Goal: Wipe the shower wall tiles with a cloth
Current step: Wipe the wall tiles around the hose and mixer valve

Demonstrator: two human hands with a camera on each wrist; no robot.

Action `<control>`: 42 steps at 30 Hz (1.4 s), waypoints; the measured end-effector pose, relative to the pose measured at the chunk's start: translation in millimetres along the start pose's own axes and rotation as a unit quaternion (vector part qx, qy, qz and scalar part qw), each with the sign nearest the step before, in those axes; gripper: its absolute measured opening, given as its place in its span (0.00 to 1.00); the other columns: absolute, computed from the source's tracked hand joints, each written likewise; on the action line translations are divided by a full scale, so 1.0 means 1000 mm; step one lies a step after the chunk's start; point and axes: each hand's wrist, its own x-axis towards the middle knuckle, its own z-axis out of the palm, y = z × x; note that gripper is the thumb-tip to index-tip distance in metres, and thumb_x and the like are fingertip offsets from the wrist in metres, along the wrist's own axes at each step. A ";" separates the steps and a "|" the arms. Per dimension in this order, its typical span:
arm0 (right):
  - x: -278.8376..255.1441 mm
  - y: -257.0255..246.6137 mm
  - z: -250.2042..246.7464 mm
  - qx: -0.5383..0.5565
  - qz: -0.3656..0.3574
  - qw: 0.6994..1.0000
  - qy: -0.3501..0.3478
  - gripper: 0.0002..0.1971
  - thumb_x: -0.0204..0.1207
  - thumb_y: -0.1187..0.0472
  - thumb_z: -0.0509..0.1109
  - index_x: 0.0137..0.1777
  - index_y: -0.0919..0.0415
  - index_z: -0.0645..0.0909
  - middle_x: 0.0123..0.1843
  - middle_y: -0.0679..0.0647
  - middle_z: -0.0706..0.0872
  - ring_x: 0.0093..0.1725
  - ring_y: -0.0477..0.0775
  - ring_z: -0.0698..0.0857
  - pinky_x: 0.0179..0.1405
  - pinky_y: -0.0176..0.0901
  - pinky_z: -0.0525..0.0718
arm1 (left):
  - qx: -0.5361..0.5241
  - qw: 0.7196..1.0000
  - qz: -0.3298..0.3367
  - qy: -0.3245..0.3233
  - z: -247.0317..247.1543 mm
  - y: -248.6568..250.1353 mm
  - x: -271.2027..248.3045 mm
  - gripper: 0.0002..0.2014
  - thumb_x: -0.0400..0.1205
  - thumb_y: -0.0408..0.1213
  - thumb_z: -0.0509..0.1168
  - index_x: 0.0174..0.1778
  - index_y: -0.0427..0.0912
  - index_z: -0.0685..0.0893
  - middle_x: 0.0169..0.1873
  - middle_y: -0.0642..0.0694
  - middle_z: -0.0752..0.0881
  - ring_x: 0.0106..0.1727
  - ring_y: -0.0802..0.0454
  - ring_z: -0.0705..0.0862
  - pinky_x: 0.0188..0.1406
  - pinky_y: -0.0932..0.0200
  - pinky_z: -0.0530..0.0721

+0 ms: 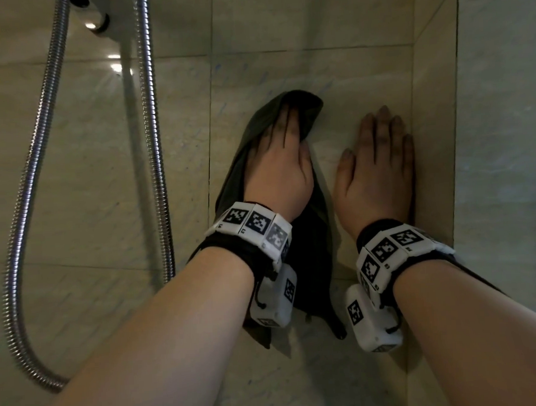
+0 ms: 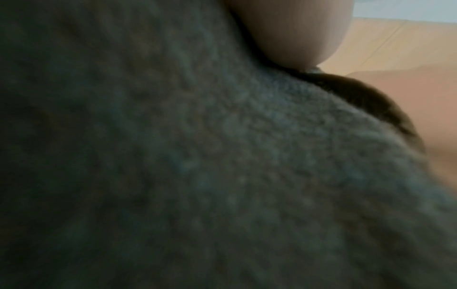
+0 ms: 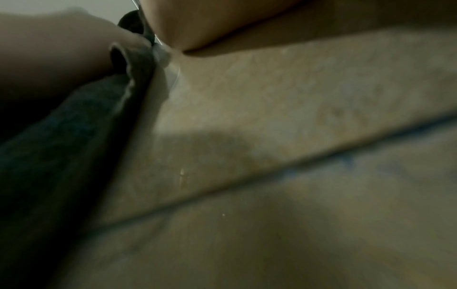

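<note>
Beige marble-look wall tiles (image 1: 299, 61)

Dark green cloth (image 1: 306, 247) hangs flat against the beige marbled wall tiles (image 1: 331, 69), crumpled at top

Bathroom shower stall. Evidence: glossy beige marble-look wall tiles (image 1: 297, 21) with grout lines meeting at an inside corner, ribbed chrome shower hose (image 1: 36, 184) looping down, chrome fitting (image 1: 90, 15) top left.
</note>
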 end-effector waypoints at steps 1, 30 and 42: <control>0.000 0.000 0.000 -0.001 -0.002 1.000 -0.002 0.30 0.82 0.53 0.44 0.81 0.68 0.59 0.82 0.65 0.60 0.81 0.64 0.59 0.80 0.53 0.49 | -0.001 1.000 0.000 -0.001 -0.001 -0.001 -0.002 0.26 0.88 0.38 0.53 0.82 0.35 0.61 0.82 0.39 0.64 0.79 0.43 0.67 0.73 0.48 0.65; -0.001 0.000 -0.002 -0.013 -0.001 1.000 -0.024 0.30 0.84 0.53 0.45 0.82 0.67 0.54 0.84 0.64 0.55 0.82 0.63 0.54 0.80 0.52 0.44 | 0.091 0.986 -0.136 -0.017 -0.022 -0.026 0.007 0.30 0.90 0.43 0.46 0.83 0.29 0.49 0.83 0.32 0.53 0.84 0.40 0.53 0.82 0.50 0.46; -0.001 -0.001 -0.004 -0.008 0.001 1.000 -0.022 0.30 0.83 0.53 0.45 0.82 0.67 0.55 0.83 0.65 0.56 0.82 0.64 0.55 0.80 0.52 0.44 | 0.081 0.989 -0.113 -0.041 -0.019 -0.025 -0.018 0.29 0.89 0.42 0.47 0.83 0.28 0.52 0.83 0.32 0.55 0.84 0.39 0.54 0.82 0.50 0.47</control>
